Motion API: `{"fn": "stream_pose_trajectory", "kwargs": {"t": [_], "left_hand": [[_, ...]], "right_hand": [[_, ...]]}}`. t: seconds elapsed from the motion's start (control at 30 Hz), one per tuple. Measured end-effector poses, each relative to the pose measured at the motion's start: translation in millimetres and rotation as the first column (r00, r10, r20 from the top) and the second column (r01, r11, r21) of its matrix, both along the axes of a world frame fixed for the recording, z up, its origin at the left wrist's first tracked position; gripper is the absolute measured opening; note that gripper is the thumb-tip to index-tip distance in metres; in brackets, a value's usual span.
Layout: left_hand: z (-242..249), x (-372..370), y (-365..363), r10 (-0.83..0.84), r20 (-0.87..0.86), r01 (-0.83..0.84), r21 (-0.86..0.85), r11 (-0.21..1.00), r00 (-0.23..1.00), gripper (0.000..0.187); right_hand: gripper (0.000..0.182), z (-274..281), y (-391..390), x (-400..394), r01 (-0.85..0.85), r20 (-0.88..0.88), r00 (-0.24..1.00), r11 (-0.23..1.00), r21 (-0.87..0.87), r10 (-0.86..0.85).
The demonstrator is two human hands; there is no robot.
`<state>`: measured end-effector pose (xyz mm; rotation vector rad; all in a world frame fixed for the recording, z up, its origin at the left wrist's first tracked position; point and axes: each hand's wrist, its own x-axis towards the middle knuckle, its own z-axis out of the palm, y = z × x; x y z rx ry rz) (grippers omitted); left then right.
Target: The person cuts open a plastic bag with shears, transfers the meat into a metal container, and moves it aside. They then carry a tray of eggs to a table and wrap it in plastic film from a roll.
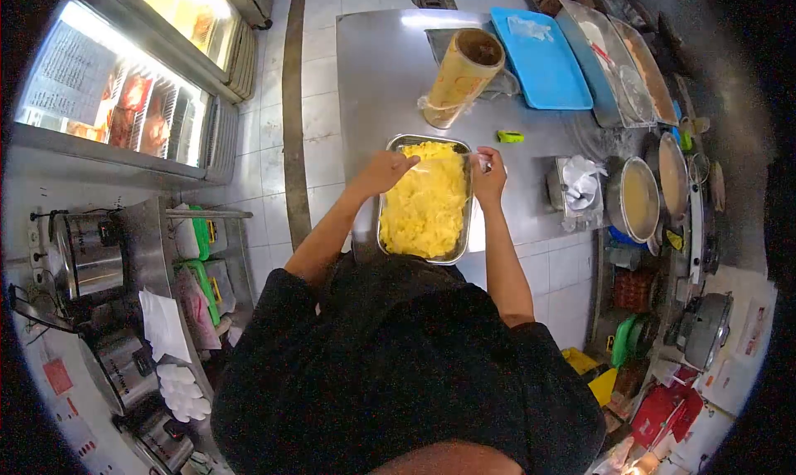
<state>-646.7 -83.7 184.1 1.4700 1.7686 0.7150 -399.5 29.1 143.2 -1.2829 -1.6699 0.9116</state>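
A metal tray (382, 226) filled with lumpy yellow food (424, 210) stands at the near edge of the steel table. Clear plastic film (444, 170) lies over the upper part of the food. My left hand (383, 173) is at the tray's upper left edge, its fingers pressed together on the film. At the upper right edge my right hand (489, 175) pinches the film's other side. Beyond the tray a large roll of film (462, 77) stands upright and slightly tilted, with loose film round its base.
A yellow-green object (510, 136) lies right of the roll. Farther off are a blue tray (543, 60) and metal containers (609, 69). A small metal container with crumpled plastic (580, 181) and round pans (638, 197) stand at the right. Lit glass cabinets (124, 102) are at the left.
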Motion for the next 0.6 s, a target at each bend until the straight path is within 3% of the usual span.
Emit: {"fn": "stream_pose_trajectory", "kwargs": {"t": [0.07,0.17,0.2,0.27,0.3,0.37,0.47,0.53,0.57,0.6], "left_hand": [[-4.6,-8.6,5.5,-0.005,-0.093,-0.005,-0.108,0.994,0.996,0.056],[-13.7,-14.2,-6.0,0.067,0.232,-0.063,-0.023,0.998,0.970,0.053],[-16.8,-20.7,-5.1,0.048,0.208,-0.037,-0.055,0.998,0.977,0.051],[-23.6,-31.1,-6.4,0.004,0.168,0.018,-0.131,0.991,0.986,0.046],[-27.8,-31.6,-11.2,0.050,0.250,-0.009,-0.164,0.986,0.967,0.044],[-15.8,-32.9,-19.5,0.152,0.398,-0.061,-0.233,0.971,0.905,0.041],[13.2,-33.6,-36.8,0.223,0.431,-0.094,-0.300,0.949,0.874,0.040],[-1.2,-24.7,-49.5,0.321,0.577,-0.192,-0.275,0.942,0.751,0.037],[-7.8,-20.7,-54.7,0.363,0.643,-0.247,-0.267,0.932,0.674,0.035],[-14.1,-18.2,-60.0,0.411,0.680,-0.255,-0.324,0.911,0.607,0.034]], "right_hand": [[0.020,-8.1,4.5,-8.5,0.068,0.128,0.990,0.997,-0.044,-0.062],[0.020,-19.6,15.8,-17.3,0.087,0.233,0.963,0.974,0.210,-0.136],[0.021,-24.7,17.4,-18.9,0.088,0.263,0.950,0.954,0.288,-0.167],[0.025,-15.7,13.9,-25.0,0.090,0.271,0.952,0.976,0.199,-0.143],[0.027,-12.6,13.5,-27.9,0.089,0.275,0.953,0.984,0.154,-0.129],[0.027,-17.7,17.3,-30.6,0.021,0.361,0.927,0.978,0.209,-0.097],[0.027,-18.6,20.6,-31.9,-0.064,0.487,0.872,0.975,0.211,-0.049],[0.028,-12.2,21.8,-30.8,-0.079,0.489,0.872,0.986,0.144,-0.002],[0.030,-21.7,23.4,-29.5,-0.105,0.468,0.883,0.959,0.262,-0.031],[0.031,-24.9,25.0,-28.6,-0.108,0.469,0.883,0.965,0.239,-0.017]]}}
